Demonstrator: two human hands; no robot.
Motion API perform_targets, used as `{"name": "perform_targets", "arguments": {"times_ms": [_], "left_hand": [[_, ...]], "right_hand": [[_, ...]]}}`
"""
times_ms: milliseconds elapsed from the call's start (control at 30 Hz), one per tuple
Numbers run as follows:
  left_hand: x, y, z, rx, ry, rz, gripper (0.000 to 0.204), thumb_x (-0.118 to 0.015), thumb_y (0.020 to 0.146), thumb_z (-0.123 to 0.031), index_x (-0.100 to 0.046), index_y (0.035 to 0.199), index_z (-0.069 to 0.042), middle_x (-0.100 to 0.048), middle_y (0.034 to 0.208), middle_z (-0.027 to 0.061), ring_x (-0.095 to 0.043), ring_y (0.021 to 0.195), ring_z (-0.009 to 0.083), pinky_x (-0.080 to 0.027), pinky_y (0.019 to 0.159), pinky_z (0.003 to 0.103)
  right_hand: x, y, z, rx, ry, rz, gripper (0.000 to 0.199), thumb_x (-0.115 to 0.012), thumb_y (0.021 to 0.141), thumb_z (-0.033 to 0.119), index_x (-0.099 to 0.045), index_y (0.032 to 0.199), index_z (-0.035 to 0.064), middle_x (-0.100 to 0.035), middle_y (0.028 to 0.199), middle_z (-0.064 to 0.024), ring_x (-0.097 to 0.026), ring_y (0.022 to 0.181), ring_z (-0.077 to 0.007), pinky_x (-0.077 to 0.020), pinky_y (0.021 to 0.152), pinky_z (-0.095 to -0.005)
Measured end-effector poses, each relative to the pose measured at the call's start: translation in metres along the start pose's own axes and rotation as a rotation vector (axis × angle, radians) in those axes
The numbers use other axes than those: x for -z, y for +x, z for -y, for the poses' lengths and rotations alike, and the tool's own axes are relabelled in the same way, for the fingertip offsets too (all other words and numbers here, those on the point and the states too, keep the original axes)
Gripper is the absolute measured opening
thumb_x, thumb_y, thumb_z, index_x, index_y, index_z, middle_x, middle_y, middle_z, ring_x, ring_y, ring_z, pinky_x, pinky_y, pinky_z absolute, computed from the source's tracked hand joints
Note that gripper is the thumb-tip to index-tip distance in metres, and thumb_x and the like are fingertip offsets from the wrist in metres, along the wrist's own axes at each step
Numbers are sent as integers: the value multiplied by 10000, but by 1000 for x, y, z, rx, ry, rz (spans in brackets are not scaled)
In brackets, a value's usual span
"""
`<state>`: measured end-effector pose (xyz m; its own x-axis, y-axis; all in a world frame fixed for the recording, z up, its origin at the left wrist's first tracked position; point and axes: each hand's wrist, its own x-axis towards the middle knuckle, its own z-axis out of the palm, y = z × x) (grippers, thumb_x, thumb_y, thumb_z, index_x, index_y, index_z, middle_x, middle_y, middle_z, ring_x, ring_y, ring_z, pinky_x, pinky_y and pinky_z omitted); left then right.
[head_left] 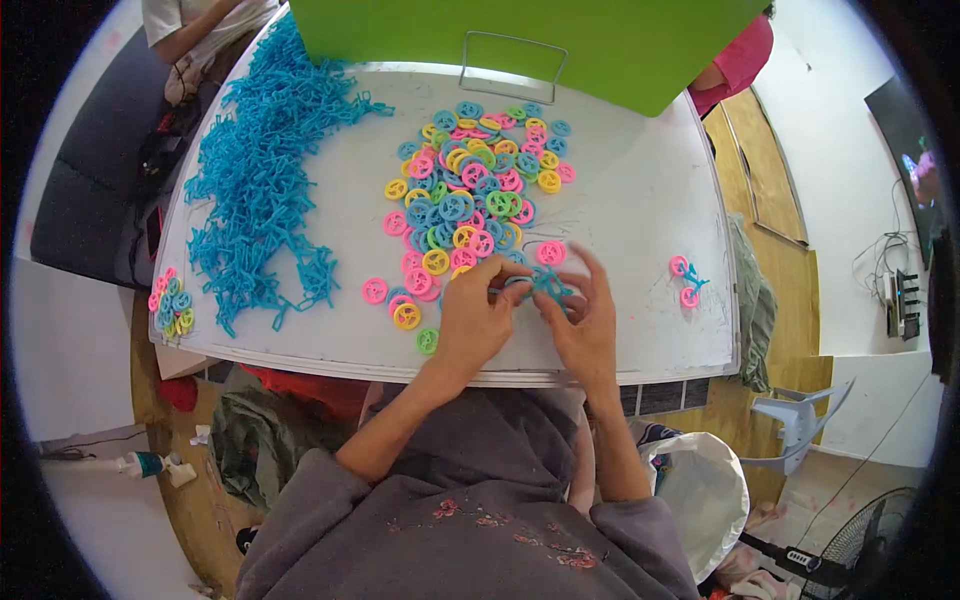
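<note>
While both hands meet near the counter [640, 200] near edge, left hand [478, 318] and right hand [585, 325] fingers pinch a blue plastic piece [545, 287]; bare counter lies right.

Grey hoodie w/ pushed-up sleeves, small reddish marks on front; bare forearms.

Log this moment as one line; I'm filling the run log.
left hand: holds blue frame piece | right hand: same piece | wheel pile: ahead on white table
</note>
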<state>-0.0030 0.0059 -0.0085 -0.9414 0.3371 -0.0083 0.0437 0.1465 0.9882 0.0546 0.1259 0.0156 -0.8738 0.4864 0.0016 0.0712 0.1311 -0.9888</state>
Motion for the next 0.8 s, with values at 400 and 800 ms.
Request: {"name": "perform_targets", "arguments": {"times_ms": [400,800], "left_hand": [[15,1,-6,80,-251,65,156,-558,897,29,-612,1042,3,-637,948,72,-638,880,138,-565,750,279],[12,2,-5,196,-411,-31,103,-563,911,-8,-614,1000,-1,-613,938,52,-616,857,125,-601,685,300]], "right_hand": [[9,6,-22,335,-313,125,161,-718,800,26,-691,955,-4,-676,810,-98,-647,701,-135,-518,652,-260],[5,5,-14,395,-408,44,180,-747,761,21,-701,935,7,-658,754,-104,-631,658,-160,-484,593,-276]]}}
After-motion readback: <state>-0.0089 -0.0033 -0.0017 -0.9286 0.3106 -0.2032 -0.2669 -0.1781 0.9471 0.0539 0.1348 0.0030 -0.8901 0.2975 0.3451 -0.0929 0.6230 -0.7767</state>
